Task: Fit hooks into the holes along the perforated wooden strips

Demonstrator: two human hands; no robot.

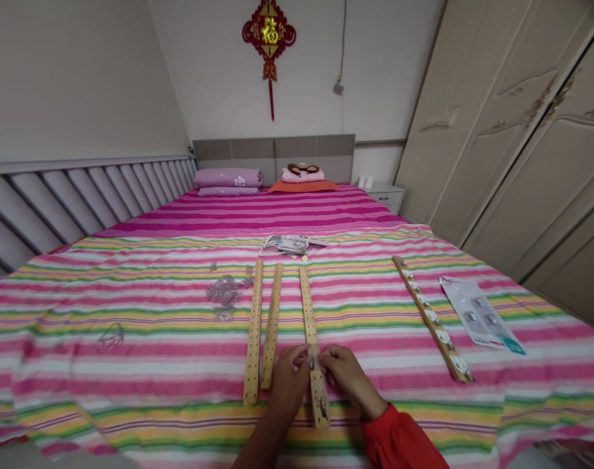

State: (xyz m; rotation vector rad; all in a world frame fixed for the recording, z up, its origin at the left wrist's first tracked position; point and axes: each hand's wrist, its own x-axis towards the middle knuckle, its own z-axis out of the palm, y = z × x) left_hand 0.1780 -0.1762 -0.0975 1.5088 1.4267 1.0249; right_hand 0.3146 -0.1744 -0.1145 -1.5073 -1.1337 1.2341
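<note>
Three perforated wooden strips lie side by side on the striped bedspread (131, 365). My left hand (288, 381) and my right hand (344, 372) meet over the right-hand strip (311, 326), fingers pinched on a small metal piece at its surface. A metal hook (322, 406) sits lower on that same strip. The other two strips (262, 326) rest just left of my left hand. My right arm wears a red sleeve (399, 440).
A fourth strip (431, 318) fitted with several round hooks lies to the right, beside a flat plastic package (480, 316). Clear plastic bags (225, 290) and torn packaging (290, 244) lie further up the bed. Pillows, a headboard and a wardrobe stand beyond.
</note>
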